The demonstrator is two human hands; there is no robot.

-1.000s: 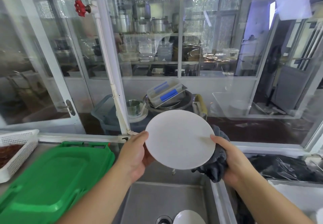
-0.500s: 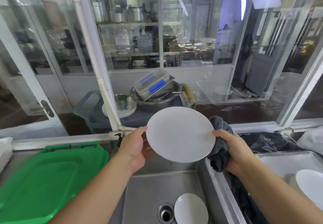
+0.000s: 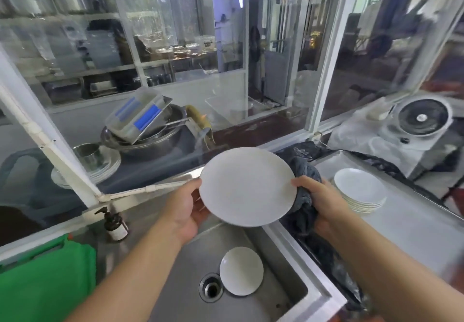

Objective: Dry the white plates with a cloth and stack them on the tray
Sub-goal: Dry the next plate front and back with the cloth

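Rightward now, your plate (image 3: 247,186) nears the stack (image 3: 360,191) on the tray (image 3: 411,221); left hand (image 3: 184,208) grips its rim, right hand (image 3: 324,203) clasps the cloth (image 3: 305,196) behind, steadying it over the sink (image 3: 281,294) for wiping

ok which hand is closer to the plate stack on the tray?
Right. The right hand, gripping the dark cloth at the held plate's right edge, sits just beside the stack. The left hand is across the held plate.
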